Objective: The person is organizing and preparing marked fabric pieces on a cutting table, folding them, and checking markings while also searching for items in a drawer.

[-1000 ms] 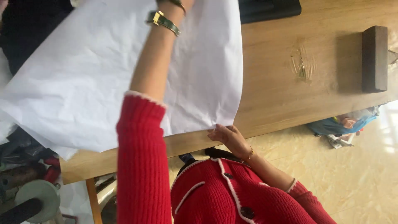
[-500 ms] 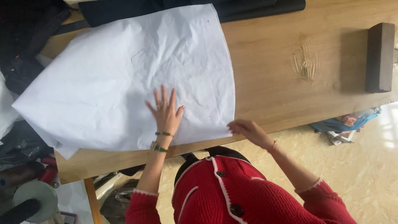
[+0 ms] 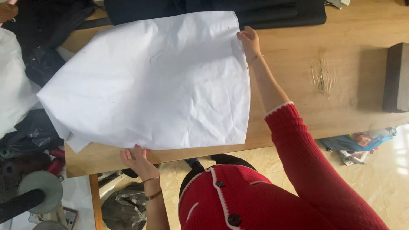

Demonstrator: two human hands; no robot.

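A large, creased white paper sheet lies spread on the wooden table. My left hand, with bracelets on its wrist, grips the sheet's near edge at the table's front. My right hand, at the end of a red sleeve, reaches across and pinches the sheet's far right corner. The paper's left part hangs past the table's left end.
Dark folded fabric lies along the table's far edge, and a dark block at the right end. A white plastic bag and black items crowd the left side. A blue cloth and a black bag lie on the floor.
My left hand left the middle of the sheet and came back to its near edge. My right hand went from the near edge out to the far right corner.
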